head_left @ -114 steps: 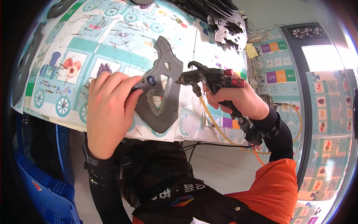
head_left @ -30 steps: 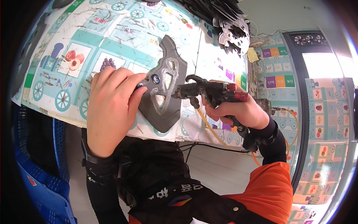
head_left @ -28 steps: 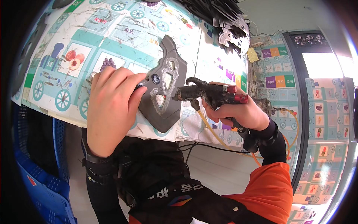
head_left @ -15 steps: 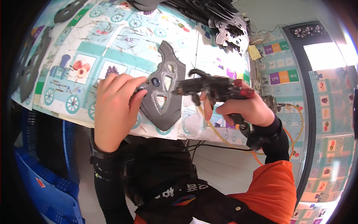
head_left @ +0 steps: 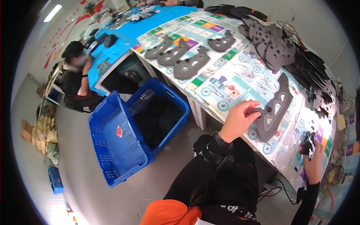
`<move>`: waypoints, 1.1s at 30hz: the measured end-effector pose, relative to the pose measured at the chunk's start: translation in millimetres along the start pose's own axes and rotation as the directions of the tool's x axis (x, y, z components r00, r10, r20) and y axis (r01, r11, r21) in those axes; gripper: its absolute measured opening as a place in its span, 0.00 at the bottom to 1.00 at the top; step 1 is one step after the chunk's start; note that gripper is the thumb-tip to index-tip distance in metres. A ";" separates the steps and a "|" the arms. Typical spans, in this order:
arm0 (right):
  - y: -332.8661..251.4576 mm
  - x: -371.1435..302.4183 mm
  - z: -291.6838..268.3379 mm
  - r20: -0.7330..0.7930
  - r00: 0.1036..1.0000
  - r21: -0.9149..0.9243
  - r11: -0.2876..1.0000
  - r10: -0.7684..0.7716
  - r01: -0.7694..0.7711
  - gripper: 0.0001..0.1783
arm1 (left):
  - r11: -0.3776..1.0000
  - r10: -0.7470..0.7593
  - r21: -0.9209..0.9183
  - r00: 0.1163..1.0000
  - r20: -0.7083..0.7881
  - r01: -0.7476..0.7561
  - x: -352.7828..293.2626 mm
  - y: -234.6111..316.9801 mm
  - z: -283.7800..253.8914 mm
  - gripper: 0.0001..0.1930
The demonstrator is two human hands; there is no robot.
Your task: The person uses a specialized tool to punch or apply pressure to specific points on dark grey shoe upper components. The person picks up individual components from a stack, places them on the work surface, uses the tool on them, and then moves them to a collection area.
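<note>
A curved dark grey plastic part with cut-out openings [head_left: 276, 122] lies near the table's front edge. My left hand [head_left: 239, 120] pinches its left corner between thumb and fingers, beside a small round dark spot. Farther right, my right hand [head_left: 315, 160] is closed round a black-and-red spray gun [head_left: 308, 144], low over the table's right end. The hand and the angle hide part of the gun's grip.
Similar grey parts [head_left: 193, 65] lie on the printed table cover farther left. Piled parts [head_left: 270, 48] line the back right. Blue plastic baskets [head_left: 120, 138] stand left of the table. A seated person [head_left: 77, 80] is beside a blue-topped table [head_left: 165, 18].
My right hand has carried the spray gun away from the grey part to the right. The view has swung left, showing baskets and the other person. My left hand still grips the part.
</note>
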State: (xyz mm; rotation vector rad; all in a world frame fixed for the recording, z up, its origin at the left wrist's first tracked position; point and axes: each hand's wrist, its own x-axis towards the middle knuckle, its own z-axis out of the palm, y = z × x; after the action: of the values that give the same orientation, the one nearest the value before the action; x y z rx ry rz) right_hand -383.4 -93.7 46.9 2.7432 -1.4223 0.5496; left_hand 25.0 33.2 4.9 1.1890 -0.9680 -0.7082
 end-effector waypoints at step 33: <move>-85.3 -76.0 37.3 -0.348 0.929 0.161 0.984 0.123 -0.070 0.09 | 0.374 0.593 0.867 0.634 -0.497 0.330 149.4 35.2 -759.8 0.24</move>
State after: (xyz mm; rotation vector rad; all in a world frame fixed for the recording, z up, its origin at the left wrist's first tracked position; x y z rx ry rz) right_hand -344.5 10.7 1.8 2.5023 -1.4781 1.1333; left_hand 772.1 239.5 14.9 2.1197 -0.6359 0.7441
